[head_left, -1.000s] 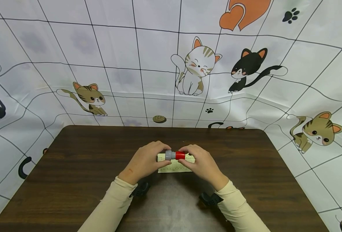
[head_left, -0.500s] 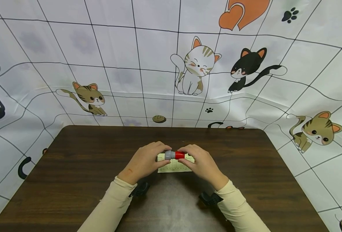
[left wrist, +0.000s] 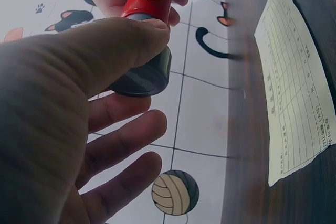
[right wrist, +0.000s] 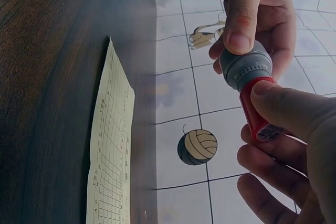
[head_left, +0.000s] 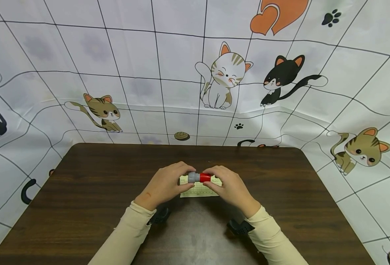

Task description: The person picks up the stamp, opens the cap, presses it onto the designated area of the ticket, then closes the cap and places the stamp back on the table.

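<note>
A small stamp (head_left: 205, 177) with a red handle and a wider grey end is held level over the paper (head_left: 199, 191). My left hand (head_left: 168, 181) pinches the grey end (left wrist: 144, 80) between thumb and fingers, its other fingers spread loosely in the left wrist view. From the other side, my right hand (head_left: 229, 184) grips the red handle (right wrist: 253, 103). A dark printed mark shows on the tip of the handle in the right wrist view. The paper is pale yellow, with a printed grid, and lies partly behind the stamp and hands.
The dark wooden table (head_left: 99, 191) runs back to a hanging white sheet (head_left: 175, 92) printed with cats and grid lines. Dark wrist devices (head_left: 240, 227) sit under both cream sleeves (head_left: 127, 235).
</note>
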Available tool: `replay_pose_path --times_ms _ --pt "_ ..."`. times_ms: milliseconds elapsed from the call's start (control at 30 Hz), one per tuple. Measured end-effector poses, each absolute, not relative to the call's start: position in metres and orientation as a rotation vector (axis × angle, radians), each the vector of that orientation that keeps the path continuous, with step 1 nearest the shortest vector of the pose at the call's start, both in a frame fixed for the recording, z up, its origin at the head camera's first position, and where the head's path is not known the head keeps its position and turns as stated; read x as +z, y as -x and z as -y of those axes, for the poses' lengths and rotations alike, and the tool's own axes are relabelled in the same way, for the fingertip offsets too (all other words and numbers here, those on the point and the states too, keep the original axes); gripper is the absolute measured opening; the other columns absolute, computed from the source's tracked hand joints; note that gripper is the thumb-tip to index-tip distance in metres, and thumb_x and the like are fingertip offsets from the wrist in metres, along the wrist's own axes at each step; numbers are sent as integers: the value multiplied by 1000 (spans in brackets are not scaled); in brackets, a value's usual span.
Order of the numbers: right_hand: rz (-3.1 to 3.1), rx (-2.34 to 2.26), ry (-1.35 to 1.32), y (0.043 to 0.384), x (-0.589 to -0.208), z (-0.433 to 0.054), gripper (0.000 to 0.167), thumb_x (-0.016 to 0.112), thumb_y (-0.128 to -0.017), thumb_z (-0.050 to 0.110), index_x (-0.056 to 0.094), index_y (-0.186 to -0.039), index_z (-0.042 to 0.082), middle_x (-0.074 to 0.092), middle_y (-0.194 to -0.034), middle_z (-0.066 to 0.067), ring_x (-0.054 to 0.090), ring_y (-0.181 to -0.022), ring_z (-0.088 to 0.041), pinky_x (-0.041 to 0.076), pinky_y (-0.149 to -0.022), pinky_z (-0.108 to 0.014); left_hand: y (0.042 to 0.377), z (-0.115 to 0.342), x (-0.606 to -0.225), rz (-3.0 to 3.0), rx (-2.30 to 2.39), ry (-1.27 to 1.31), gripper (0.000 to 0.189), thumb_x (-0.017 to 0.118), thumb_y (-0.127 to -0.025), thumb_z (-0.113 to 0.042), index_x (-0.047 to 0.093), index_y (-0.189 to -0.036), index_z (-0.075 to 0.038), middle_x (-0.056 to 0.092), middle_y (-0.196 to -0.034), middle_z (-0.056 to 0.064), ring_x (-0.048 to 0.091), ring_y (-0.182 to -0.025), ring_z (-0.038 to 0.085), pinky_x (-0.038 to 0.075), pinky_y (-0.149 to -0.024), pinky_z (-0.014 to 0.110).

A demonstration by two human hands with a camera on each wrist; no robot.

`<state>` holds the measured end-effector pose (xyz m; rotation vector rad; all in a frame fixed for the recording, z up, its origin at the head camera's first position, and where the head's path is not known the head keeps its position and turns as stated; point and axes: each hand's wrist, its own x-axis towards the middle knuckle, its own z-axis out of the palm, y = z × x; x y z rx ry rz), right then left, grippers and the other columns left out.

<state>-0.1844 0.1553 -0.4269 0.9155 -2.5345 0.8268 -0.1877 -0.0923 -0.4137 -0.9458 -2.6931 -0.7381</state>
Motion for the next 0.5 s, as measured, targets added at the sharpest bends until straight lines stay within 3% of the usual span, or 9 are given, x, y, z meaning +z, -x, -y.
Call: replay_pose_path --times_ms 500 --pt "2527 866 -863 183 -426 -155 29 87 -86 18 73 -111 12 73 -103 0 70 -92 -21 61 -80 -39 187 91 -414 2667 -772 874 43 90 -83 -32 71 -118 -16 70 -111 -4 68 -93 13 60 -83 33"
